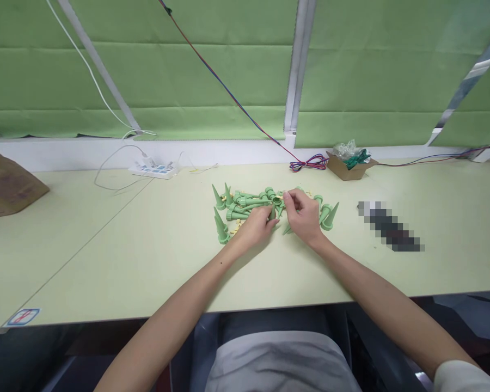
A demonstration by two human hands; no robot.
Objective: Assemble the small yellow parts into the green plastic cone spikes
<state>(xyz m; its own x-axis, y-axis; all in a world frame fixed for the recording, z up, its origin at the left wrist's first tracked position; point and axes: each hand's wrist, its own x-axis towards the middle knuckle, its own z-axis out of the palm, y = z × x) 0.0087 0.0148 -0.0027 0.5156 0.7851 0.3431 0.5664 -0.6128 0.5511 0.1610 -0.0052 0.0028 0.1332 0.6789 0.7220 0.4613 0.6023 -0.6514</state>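
Green plastic spikes [330, 216] with round collars lie in a loose pile on the pale table, some standing point up at the pile's left side. Small yellow pieces [236, 228] are scattered among them. My left hand [261, 222] is closed round a green spike in front of the pile's middle. Just right of it, my right hand [301, 209] pinches a small yellow piece [280, 197] between thumb and fingertips, close to the open collar of a green part. The two hands are a short way apart.
A small cardboard box [348, 170] with clear wrap and green material stands behind right, beside coiled red and blue wire [309, 163]. A white power strip [155, 170] lies behind left. A brown paper bag [10, 185] sits far left. A pixelated dark object [392, 227] lies right.
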